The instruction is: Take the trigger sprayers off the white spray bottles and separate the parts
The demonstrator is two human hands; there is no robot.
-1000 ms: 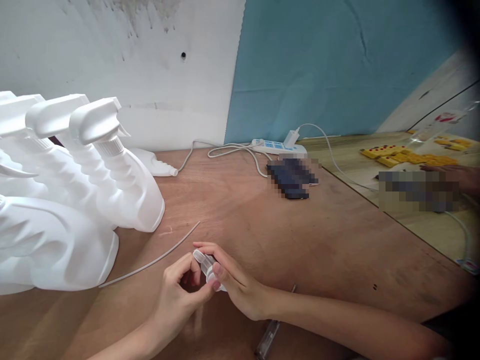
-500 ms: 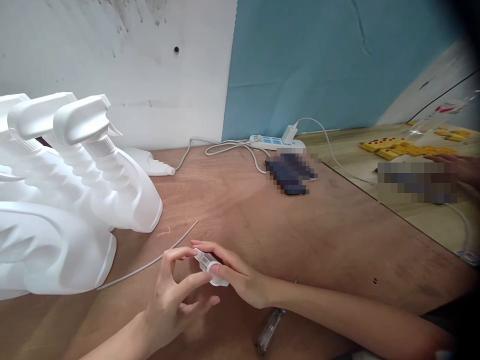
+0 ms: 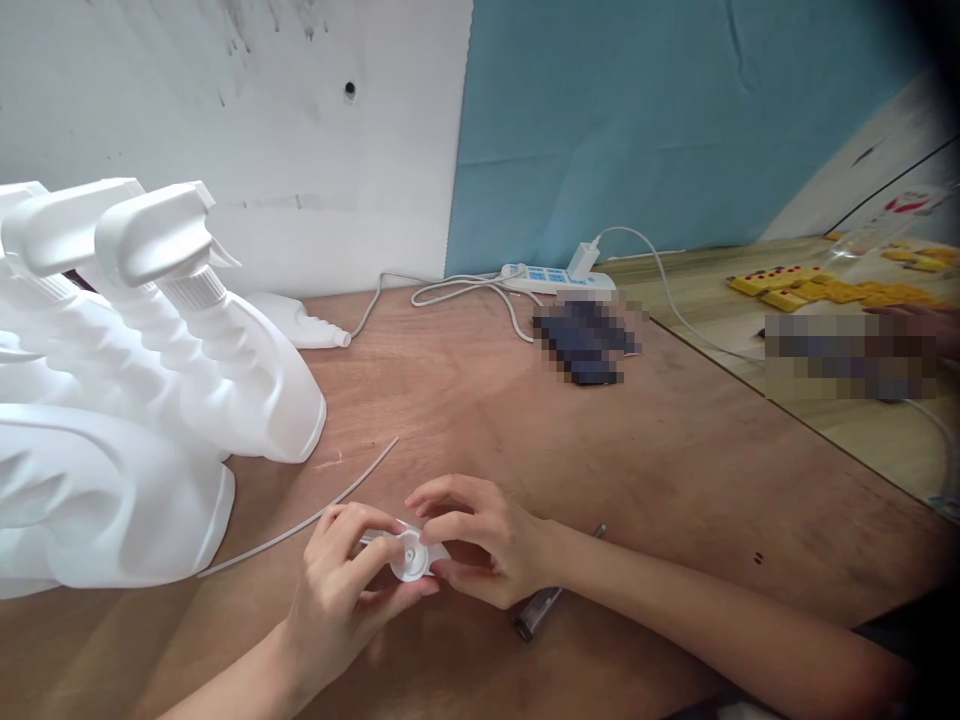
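Observation:
Low over the wooden table, a small white plastic sprayer part [image 3: 410,557] is held between both hands. Its round, hollow end with a small central stub faces me. My left hand [image 3: 349,570] grips it from the left between thumb and fingers. From the right, my right hand [image 3: 487,540] pinches the part's edge, partly covering it. A thin white tube [image 3: 300,524] lies on the table beyond my left hand. Under my right forearm rests a screwdriver [image 3: 538,612] with a clear handle, its shaft partly hidden.
Several white spray bottles [image 3: 247,370] stand at left, one bottle [image 3: 300,322] lying behind them. A power strip [image 3: 559,281] with a charger and cables sits by the wall. Blurred dark objects [image 3: 581,340] lie in front. At right are yellow pieces [image 3: 795,287] and another person's hand [image 3: 911,330].
The sprayer part has been turned so its round hollow end faces me. My left fingers have closed on it, and my right hand has shifted its hold to the right side.

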